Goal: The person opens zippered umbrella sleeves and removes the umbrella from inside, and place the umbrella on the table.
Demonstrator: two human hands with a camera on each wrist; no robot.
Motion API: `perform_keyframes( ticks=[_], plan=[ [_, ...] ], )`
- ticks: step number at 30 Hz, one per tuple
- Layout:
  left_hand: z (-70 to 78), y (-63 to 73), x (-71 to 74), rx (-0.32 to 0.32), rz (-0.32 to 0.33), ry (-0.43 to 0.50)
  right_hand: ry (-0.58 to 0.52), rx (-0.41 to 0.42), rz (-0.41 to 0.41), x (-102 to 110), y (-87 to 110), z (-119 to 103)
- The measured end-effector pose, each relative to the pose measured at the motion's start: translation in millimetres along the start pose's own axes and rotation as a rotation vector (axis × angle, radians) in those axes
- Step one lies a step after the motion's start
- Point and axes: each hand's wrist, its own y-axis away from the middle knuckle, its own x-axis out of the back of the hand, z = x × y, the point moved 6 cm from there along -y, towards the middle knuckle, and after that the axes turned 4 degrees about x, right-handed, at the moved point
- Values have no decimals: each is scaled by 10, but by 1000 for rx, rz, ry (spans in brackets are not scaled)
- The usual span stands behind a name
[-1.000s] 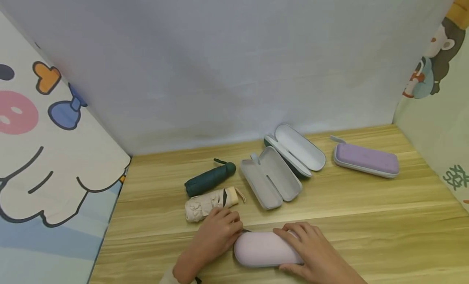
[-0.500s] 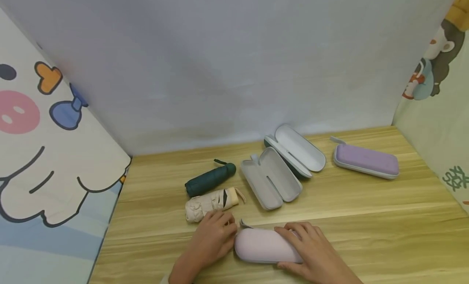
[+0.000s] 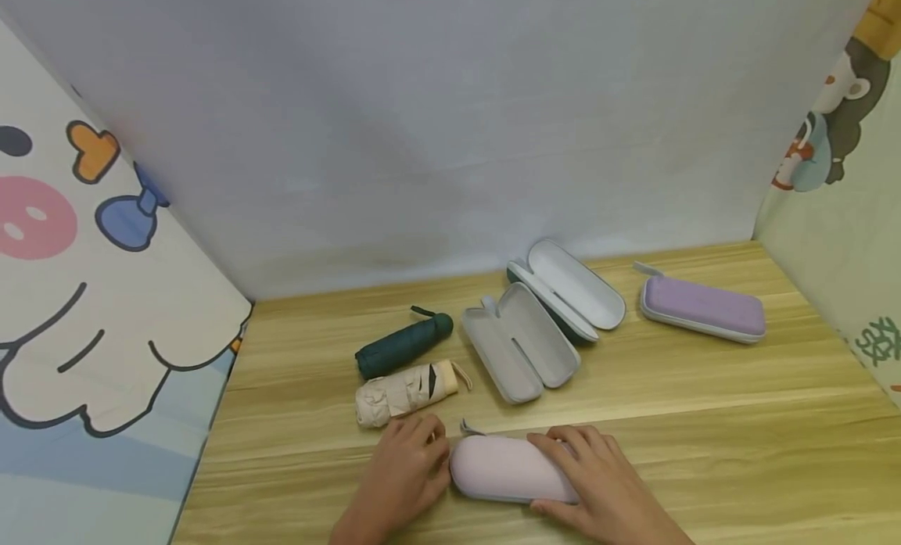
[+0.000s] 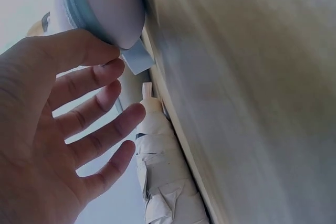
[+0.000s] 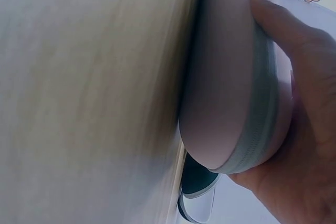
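A pale pink zip-up hard case (image 3: 503,468) lies closed at the front of the table, a grey zipper band round its side. My right hand (image 3: 594,475) grips its right end, and in the right wrist view the thumb (image 5: 281,22) presses along the zipper. At the case's left end is my left hand (image 3: 411,467), fingers loosely bent and apart, holding nothing. In the left wrist view its thumb tip is right at the case's end, close to a small grey strap (image 4: 137,57). Beyond that hand lies a folded beige umbrella (image 3: 404,392).
A folded dark green umbrella (image 3: 403,346) lies behind the beige one. Two similar cases stand open at the back middle, one grey inside (image 3: 521,346), one white inside with a green shell (image 3: 577,283). A closed purple case (image 3: 704,304) lies at the back right.
My left hand has drawn back from the strap toward the front left, leaving the strap in plain view. The pink case has shifted slightly away from me, still under my right hand.
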Motion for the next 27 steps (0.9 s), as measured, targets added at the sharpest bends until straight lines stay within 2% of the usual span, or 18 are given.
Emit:
perform_keyframes(
  ticks=[7, 12, 20, 25, 27],
  plan=[
    [38, -1, -14, 4, -53, -66, -5, -16, -8, 5, -4, -7],
    [72, 6, -4, 18, -94, -79, -18, -43, -30, -13, -8, -12],
    [145, 76, 58, 10, -29, -57, 22, -76, -29, -12, -23, -23],
    [212, 134, 85, 10, -28, -12, 19, -98, -30, -23, -35, -27],
    [236, 154, 95, 4, -6, -7, 17, -100, -28, -23, -40, -35]
  ],
)
